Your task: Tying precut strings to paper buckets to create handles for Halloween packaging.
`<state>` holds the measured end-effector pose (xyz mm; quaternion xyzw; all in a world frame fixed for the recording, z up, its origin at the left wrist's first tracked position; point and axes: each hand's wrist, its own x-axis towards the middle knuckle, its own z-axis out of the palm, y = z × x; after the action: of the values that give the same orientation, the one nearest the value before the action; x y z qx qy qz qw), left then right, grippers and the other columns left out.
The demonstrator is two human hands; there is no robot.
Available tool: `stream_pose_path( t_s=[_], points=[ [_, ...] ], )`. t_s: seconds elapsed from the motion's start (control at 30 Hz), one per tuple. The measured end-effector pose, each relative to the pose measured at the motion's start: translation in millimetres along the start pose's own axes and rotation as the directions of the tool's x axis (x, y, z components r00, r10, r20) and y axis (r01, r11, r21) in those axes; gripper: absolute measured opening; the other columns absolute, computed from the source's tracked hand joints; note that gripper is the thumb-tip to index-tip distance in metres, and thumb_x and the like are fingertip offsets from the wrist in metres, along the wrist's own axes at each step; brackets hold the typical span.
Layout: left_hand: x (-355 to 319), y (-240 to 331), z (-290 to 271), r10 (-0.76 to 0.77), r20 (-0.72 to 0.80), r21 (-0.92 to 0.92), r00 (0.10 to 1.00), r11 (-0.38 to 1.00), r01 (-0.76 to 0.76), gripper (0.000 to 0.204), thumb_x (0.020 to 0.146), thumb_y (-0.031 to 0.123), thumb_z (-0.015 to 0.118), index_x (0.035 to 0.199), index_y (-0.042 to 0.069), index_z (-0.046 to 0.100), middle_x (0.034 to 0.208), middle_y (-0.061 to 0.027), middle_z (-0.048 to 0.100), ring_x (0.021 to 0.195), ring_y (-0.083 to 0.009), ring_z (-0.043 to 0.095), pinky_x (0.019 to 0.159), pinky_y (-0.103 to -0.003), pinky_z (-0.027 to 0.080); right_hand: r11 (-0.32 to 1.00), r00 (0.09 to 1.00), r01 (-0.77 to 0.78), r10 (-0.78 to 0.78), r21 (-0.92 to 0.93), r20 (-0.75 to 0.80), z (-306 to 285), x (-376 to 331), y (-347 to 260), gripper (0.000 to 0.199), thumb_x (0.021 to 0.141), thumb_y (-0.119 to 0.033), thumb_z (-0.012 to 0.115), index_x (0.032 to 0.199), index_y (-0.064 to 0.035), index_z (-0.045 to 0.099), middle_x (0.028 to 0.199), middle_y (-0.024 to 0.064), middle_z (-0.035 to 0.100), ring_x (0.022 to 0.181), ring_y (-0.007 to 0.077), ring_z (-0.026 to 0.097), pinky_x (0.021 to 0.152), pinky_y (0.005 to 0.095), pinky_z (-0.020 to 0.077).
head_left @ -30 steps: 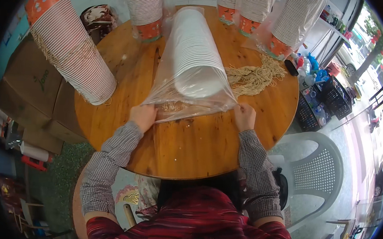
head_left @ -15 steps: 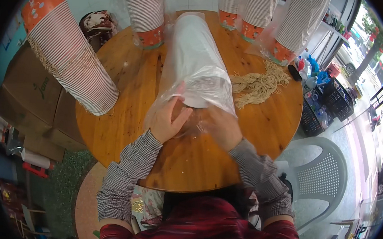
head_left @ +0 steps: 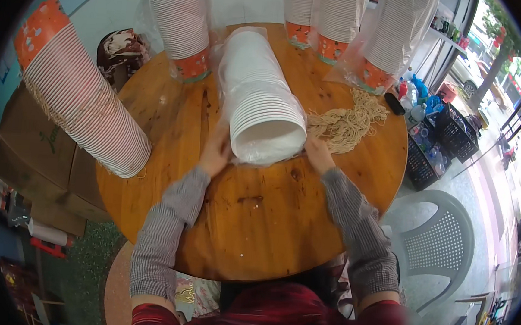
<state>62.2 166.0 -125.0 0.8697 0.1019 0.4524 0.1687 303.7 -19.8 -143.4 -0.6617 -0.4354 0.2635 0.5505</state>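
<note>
Round wooden tabletop (head_left: 256,222), with a stack of white cups (head_left: 269,124) lying across its middle between two bare hands.

From where I stand, the stack rests on its side, its open mouth turned toward the person and its far end pointing at the back edge, with clear plastic (head_left: 252,65) wrapped along it. The left hand (head_left: 214,152) sits against the near end's left side, the right hand (head_left: 319,155) just by the rim on the other side; both sets of fingers are partly hidden, so I cannot tell whether they are clamped on anything. Tan twine (head_left: 351,123) lies loose beside the right hand. One tall cup column (head_left: 95,102) stands at the left, and bagged upright stacks (head_left: 187,42) line the far edge.
</note>
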Motion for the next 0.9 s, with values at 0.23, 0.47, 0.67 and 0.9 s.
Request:
stream_pose_path(
  t_s=[0.23, 0.47, 0.67, 0.9],
  points=[
    [-53.2, 53.3, -14.5, -0.258, 0.160, -0.043, 0.953, 0.962, 0.268, 0.053, 0.082, 0.003, 0.060, 0.131, -0.004, 0.041, 0.119, -0.0177, 0.054, 0.112, -0.0287, 0.053, 0.099, -0.034, 0.041, 0.901, 0.911, 0.219, -0.326, -0.374, -0.251, 8.8, -63.2, -57.2, 0.035, 0.085, -0.003, 0.055, 0.121, -0.0018, 0.052, 0.111, 0.0148, 0.054, 0.096, 0.0250, 0.059, 0.081, 0.0319, 0.0495],
    [-24.2, 49.5, 23.9, -0.652, 0.359, -0.624, 0.668, 0.364, 0.691, 0.051, 0.084, 0.006, 0.063, 0.130, -0.003, 0.043, 0.122, -0.0141, 0.053, 0.111, -0.0207, 0.053, 0.095, -0.030, 0.043, 0.907, 0.998, 0.030, -0.001, 0.419, -0.070, 48.6, -40.6, -31.1, 0.048, 0.083, 0.005, 0.056, 0.128, 0.0041, 0.040, 0.119, 0.0104, 0.056, 0.107, 0.0168, 0.056, 0.090, 0.0277, 0.0450],
    [6.3, 53.1, 39.5, -0.845, 0.198, -0.690, 0.496, 0.240, 0.683, 0.051, 0.083, 0.002, 0.058, 0.131, -0.002, 0.043, 0.127, -0.0149, 0.051, 0.117, -0.0264, 0.049, 0.098, -0.033, 0.039, 0.912, 0.993, -0.118, 0.105, 0.394, 0.055, 52.5, -48.0, -34.5, 0.043, 0.082, 0.005, 0.058, 0.124, 0.0026, 0.046, 0.112, 0.0069, 0.059, 0.106, 0.0142, 0.055, 0.088, 0.0267, 0.0451],
    [54.6, 62.7, -21.3, -0.725, 0.381, -0.788, 0.574, 0.071, 0.611, 0.055, 0.080, -0.004, 0.053, 0.133, 0.000, 0.038, 0.121, -0.0139, 0.053, 0.112, -0.0259, 0.054, 0.095, -0.036, 0.047, 0.696, 0.833, 0.553, -0.475, -0.457, 0.285, 69.5, -78.6, -59.9, 0.042, 0.085, -0.021, 0.060, 0.122, -0.0053, 0.051, 0.114, 0.0145, 0.060, 0.108, 0.0359, 0.053, 0.092, 0.0439, 0.0445]
  ],
)
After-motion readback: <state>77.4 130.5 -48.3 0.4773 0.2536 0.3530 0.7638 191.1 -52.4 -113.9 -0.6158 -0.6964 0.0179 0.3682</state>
